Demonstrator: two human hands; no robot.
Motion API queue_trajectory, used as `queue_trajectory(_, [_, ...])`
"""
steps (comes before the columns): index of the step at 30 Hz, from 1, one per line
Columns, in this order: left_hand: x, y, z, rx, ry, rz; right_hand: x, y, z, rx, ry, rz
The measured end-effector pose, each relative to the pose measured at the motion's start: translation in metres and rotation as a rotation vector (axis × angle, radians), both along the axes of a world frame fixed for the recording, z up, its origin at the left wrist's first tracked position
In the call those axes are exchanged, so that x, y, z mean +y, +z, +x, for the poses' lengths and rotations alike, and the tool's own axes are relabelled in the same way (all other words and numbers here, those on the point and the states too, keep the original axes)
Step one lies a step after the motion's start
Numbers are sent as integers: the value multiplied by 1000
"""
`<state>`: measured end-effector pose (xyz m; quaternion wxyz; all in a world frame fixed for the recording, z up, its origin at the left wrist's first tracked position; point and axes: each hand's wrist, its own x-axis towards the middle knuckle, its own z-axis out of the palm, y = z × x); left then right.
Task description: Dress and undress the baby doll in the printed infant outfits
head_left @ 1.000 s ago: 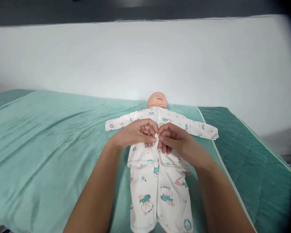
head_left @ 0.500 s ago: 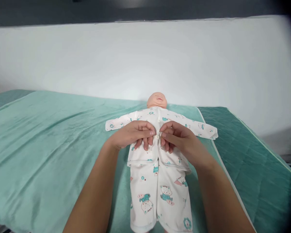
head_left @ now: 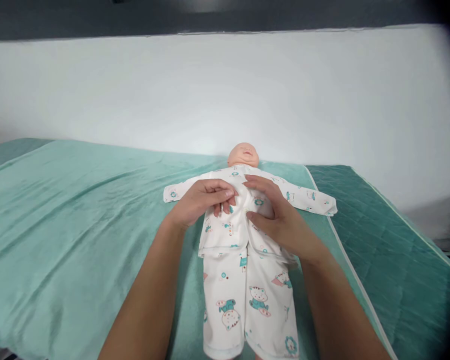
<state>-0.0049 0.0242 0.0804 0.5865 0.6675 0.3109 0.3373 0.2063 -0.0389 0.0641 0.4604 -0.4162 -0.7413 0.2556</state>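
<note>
A baby doll (head_left: pixel 243 154) lies on its back in a white printed baby shirt (head_left: pixel 223 235) and matching trousers (head_left: pixel 225 292). At the left side of the shirt's front opening, my left hand (head_left: pixel 210 196) is closed, with thumb and index finger together at the cloth. My right hand (head_left: pixel 275 212) is open over the other side of the chest, its thumb and fingers spread apart, the thumb low near the front edge. Both hands partly cover the shirt front. The doll's sleeves stretch out to either side.
A light green blanket (head_left: pixel 78 225) with soft creases lies under the doll. Darker green quilted cloth (head_left: pixel 382 250) shows on the right. Behind the doll's head stands a white wall (head_left: pixel 153 90), with a dark band above it.
My right hand has opened, its fingers moving up the chest and away from the thumb. My left hand has shifted slightly upward. The shirt front is more creased between the hands.
</note>
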Motion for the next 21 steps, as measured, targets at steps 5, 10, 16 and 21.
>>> queue_trajectory(5, [-6, 9, 0, 297, -94, 53, -3, 0, -1, -78, 16, -35])
queue_trajectory(10, [-8, 10, 0, 358, -123, 122, -3, 1, -2, -113, 1, -67])
queue_trajectory(16, [-11, 12, 5, 369, -141, 203, -2, -1, -4, -152, 0, -20])
queue_trajectory(21, [-11, 11, 8, 360, -143, 223, -2, -2, -7, -198, -15, -7])
